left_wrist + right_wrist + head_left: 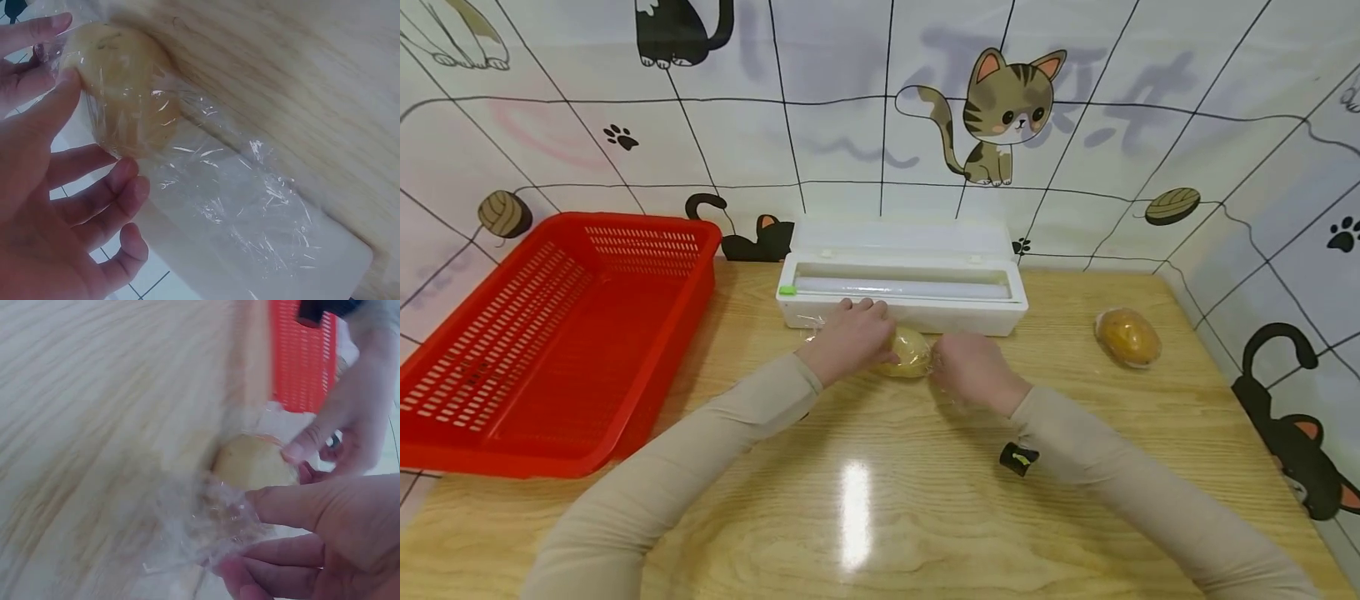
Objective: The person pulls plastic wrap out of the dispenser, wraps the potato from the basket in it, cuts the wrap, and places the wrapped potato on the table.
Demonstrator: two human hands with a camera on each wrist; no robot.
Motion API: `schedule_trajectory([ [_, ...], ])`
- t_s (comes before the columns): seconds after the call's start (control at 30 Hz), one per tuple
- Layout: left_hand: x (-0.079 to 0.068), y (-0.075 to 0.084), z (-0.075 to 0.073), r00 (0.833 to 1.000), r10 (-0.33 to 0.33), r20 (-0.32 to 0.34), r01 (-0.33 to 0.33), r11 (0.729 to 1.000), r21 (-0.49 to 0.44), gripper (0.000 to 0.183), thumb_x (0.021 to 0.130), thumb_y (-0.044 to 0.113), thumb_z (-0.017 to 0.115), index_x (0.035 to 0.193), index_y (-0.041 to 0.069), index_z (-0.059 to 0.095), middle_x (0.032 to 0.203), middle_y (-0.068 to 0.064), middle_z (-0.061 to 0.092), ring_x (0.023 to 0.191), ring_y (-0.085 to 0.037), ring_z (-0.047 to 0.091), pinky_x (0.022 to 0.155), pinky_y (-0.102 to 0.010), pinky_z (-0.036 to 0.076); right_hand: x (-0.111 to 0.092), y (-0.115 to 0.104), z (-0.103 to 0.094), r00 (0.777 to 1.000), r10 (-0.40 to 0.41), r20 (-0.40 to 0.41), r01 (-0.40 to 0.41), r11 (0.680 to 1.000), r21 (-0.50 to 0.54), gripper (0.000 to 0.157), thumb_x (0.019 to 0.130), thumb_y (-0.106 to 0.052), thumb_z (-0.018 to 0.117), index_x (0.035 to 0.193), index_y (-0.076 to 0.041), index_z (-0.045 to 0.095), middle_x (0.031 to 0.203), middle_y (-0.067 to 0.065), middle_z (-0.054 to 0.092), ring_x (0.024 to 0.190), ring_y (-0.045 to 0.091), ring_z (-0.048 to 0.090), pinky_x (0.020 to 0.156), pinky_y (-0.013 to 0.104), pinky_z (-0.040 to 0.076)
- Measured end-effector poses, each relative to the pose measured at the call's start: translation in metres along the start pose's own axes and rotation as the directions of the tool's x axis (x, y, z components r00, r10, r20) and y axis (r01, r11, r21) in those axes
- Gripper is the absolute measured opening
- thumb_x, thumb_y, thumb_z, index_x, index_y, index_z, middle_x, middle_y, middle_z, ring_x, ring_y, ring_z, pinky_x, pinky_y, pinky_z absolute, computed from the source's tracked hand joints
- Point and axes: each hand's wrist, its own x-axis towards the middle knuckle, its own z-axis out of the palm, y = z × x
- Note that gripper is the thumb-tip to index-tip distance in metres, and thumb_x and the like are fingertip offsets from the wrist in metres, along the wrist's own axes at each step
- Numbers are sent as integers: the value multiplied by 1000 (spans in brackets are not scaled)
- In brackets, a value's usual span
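Observation:
A pale yellow potato [912, 352] in clear cling film [237, 200] is between the two hands, just in front of the white cling film box. My left hand [853, 340] holds it from the left, thumb on its near side, as the left wrist view shows. From that end a loose, crinkled length of film trails out. On the other side my right hand [973, 368] pinches the gathered film between thumb and fingers, close against the potato [250, 464]. The right wrist view is somewhat blurred.
Behind the hands stands the white cling film box [902, 318], lid up, a film roll [902, 288] inside. A red plastic basket [561, 408] occupies the left. At the right lies another film-wrapped yellow potato-like item [1127, 337]. A cat-patterned covering [850, 142] backs the wooden table [775, 533].

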Motion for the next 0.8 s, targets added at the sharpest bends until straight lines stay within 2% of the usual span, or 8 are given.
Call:
schedule_trajectory([
  [0.1,1,1,-2,1000,-9,24,9,1000,-13,34,84,52,67,85,19,65,91,1,54,83,-18,49,77,-36,42,2,4,-5,997,22,76,-34,989,147,11,81,-12,74,74,-5,69,60,-1,57,53,13,50,50,28,42],
  [0.17,1,2,-3,999,-13,32,14,1000,-16,34,84,52,67,88,18,66,92,0,54,84,-19,50,77,-37,42,5,8,-8,994,0,106,-23,977,212,11,81,-12,75,75,-2,71,58,-2,58,50,11,47,49,26,39],
  [0.37,3,1,-8,999,-25,46,26,1000,-9,37,83,52,67,94,16,68,94,-2,55,85,-21,51,76,-39,41,15,21,-16,983,-74,169,18,949,313,14,82,-13,74,72,-3,74,57,-3,61,48,7,42,47,22,33],
  [0.57,5,1,-9,998,-25,57,25,1000,4,40,84,52,65,96,14,67,95,-3,55,88,-21,52,77,-39,42,20,33,-17,969,-129,209,25,898,440,12,84,-9,73,86,3,75,69,3,68,56,6,46,53,23,38],
  [0.67,5,2,-9,998,-14,57,14,1000,-2,41,84,52,65,98,13,67,96,-4,56,88,-21,52,78,-40,43,20,39,-14,961,-115,251,-33,853,520,17,86,-8,72,94,6,73,77,5,70,61,5,51,59,23,45],
  [0.8,3,3,-9,998,0,66,0,1000,-12,42,83,50,67,102,13,66,98,-4,58,89,-21,53,80,-41,44,17,47,-11,948,-56,314,-166,754,635,23,89,-5,67,104,12,69,80,3,69,66,5,55,67,25,51],
])
